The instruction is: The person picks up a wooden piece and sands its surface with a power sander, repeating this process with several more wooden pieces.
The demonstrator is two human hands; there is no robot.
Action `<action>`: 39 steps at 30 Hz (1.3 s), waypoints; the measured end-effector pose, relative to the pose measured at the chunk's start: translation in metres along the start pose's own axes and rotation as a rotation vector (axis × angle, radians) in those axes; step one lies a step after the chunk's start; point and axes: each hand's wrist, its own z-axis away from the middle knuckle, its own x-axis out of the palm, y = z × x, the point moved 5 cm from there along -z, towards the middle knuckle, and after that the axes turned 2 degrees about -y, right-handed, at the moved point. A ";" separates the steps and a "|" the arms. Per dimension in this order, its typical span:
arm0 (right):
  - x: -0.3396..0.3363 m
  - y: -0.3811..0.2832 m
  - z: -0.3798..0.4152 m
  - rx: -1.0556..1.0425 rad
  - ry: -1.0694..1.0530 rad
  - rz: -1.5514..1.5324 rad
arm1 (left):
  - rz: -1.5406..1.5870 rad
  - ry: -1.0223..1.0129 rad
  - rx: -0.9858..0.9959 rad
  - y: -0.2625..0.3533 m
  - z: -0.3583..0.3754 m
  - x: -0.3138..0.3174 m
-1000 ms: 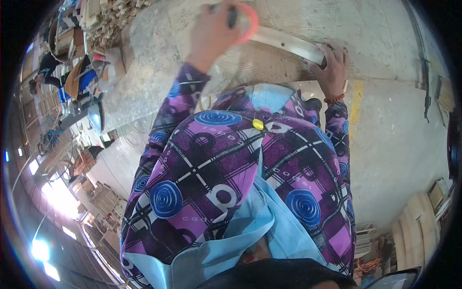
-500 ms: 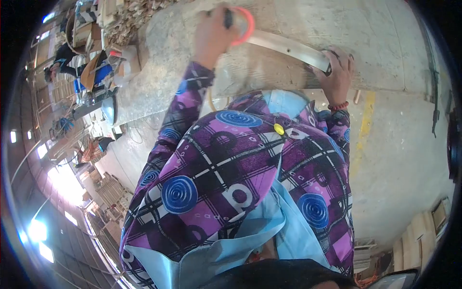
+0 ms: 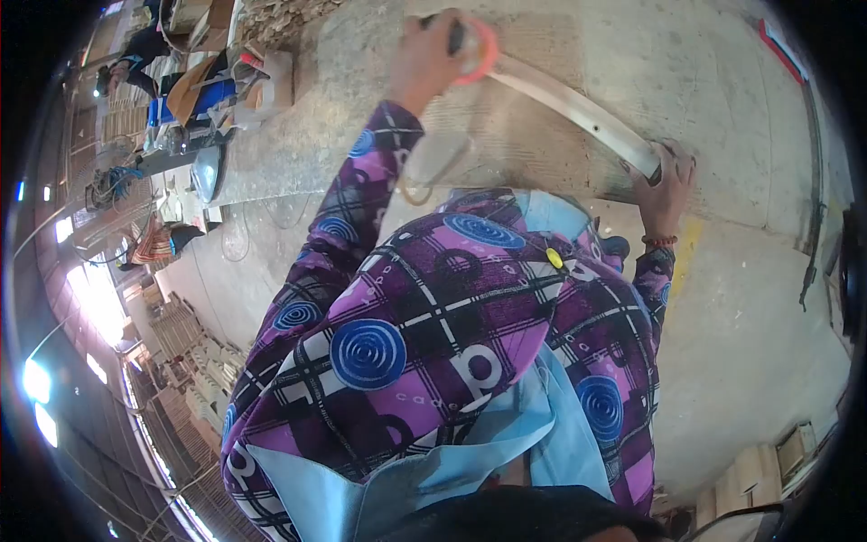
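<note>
My left hand point(image 3: 426, 61) is closed around a round sander point(image 3: 488, 50) with a red rim and a black top, both slightly blurred. The sander lies over the left end of a pale, gently curved wooden strip point(image 3: 578, 113), hiding that end. A small dark hole shows in the strip. At its other end, my right hand point(image 3: 666, 188), with a beaded bracelet at the wrist, has its fingers wrapped around the wood. Under the strip is a dusty, worn work surface point(image 3: 533, 135).
To the left, a co-worker point(image 3: 135, 59) is near a cluttered bench area with a blue item point(image 3: 212, 98). Stacked wood pieces point(image 3: 181, 330) stand farther left. A dark hose-like line point(image 3: 815, 226) runs down the right side. Wooden pieces point(image 3: 750, 474) sit at lower right.
The whole view has shifted, so both hands and the strip appear farther right. The strip slopes down more steeply toward my right hand. Both holds are unchanged.
</note>
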 end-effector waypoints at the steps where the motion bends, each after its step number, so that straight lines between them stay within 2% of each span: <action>1: -0.001 -0.006 0.000 -0.010 0.011 -0.003 | -0.056 0.021 -0.031 -0.021 0.004 -0.012; 4: -0.005 -0.017 0.003 -0.008 0.016 -0.019 | -0.051 0.111 -0.107 -0.064 0.020 -0.047; 6: -0.018 0.000 0.002 0.000 -0.007 -0.047 | -0.006 0.139 -0.139 -0.048 0.037 -0.053; 9: -0.032 0.008 0.008 0.133 -0.244 -0.366 | 0.073 0.089 -0.131 -0.035 0.064 -0.059; 12: -0.029 0.031 0.027 0.504 -0.310 -0.710 | 0.189 0.005 -0.131 -0.007 0.083 -0.048; 15: -0.040 0.034 0.042 0.810 -0.521 -0.976 | 0.281 -0.062 -0.107 0.015 0.094 -0.034; 16: -0.045 0.029 0.045 0.853 -0.516 -1.023 | 0.305 -0.073 -0.088 0.024 0.095 -0.033; 19: -0.055 0.028 0.061 0.903 -0.444 -0.989 | 0.268 -0.079 -0.006 0.029 0.089 -0.020; 22: -0.058 0.044 0.091 1.004 -0.364 -0.795 | 0.256 -0.051 0.039 0.037 0.074 -0.021; 25: -0.073 0.025 0.087 0.476 -0.045 -0.023 | 0.192 -0.057 0.105 0.059 0.050 -0.023; 28: -0.051 -0.018 0.051 0.196 0.021 -0.019 | 0.152 -0.107 0.179 0.099 0.030 -0.005; 29: -0.036 -0.029 0.040 0.052 0.057 0.074 | 0.124 -0.132 0.201 0.114 0.027 0.004; 32: -0.001 -0.041 0.020 0.104 -0.011 0.112 | 0.173 -0.142 0.309 0.150 0.030 0.016; 35: 0.004 -0.037 0.018 0.103 -0.029 0.108 | 0.098 -0.139 0.330 0.152 0.018 0.023; 38: 0.001 -0.038 0.019 0.113 -0.038 0.122 | 0.160 -0.133 0.140 0.137 -0.008 0.010; 39: 0.001 -0.038 0.018 0.123 -0.038 0.135 | 0.146 -0.072 0.164 0.128 -0.017 0.010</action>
